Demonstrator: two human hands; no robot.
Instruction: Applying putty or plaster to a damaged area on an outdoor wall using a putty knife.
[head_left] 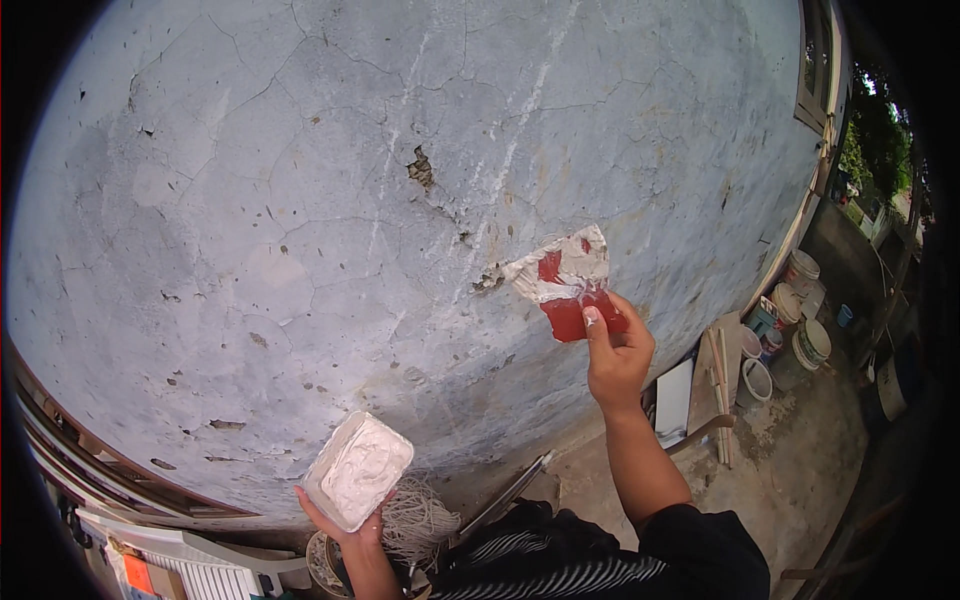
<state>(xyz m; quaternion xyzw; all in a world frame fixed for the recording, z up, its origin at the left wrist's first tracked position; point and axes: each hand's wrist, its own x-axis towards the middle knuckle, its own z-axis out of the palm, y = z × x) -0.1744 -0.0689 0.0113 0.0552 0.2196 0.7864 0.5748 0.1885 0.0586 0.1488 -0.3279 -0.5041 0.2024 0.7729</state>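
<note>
My right hand [618, 350] grips a flat red putty scraper [582, 318] by its lower part, thumb on the near face. Whitish putty coats the scraper's upper half. Its left corner is at a chipped hole [489, 279] in the cracked, pale blue-grey wall [330, 240]; whether it touches the wall I cannot tell. Lower down, my left hand [352, 532] supports a small white rectangular tub [402, 447] from below, fingers wrapped round its base. Smooth whitish putty [358, 470] fills much of the tub, which tilts toward me.
Another broken patch [420, 168] shows higher on the wall. A string mop head [420, 522] lies beneath the tub. Along the wall's foot at right stand several buckets [811, 343], a white board [674, 402] and wooden sticks [719, 385]. Window frames edge the wall.
</note>
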